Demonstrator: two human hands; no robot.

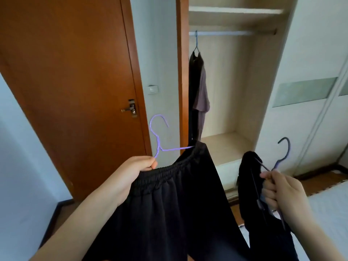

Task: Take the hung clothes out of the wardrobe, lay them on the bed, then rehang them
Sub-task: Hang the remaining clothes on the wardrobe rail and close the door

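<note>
Left hand (139, 170) is clamping purple hanger (175, 149) with black garment (169, 204), right hand (280, 191) gripping dark hanger (289, 148); probably best keeping hooks apart, upright.

I'm in a bedroom of a home. Ahead of me is an open built-in wardrobe with pale cream walls (235, 91), with a white hanging rail (226, 33) under its white shelf (235, 11) and a grey short-sleeved shirt (204, 91) hanging on a thin blue wire hanger (196, 42). Left of the wardrobe are a white wall switch (153, 89) and a reddish-brown wooden door (75, 72) with a metal lever handle (130, 109). Right of the wardrobe are its white sliding panel (310, 53), a white-sheeted bed (329, 204) and brown wooden flooring (320, 181)
</note>
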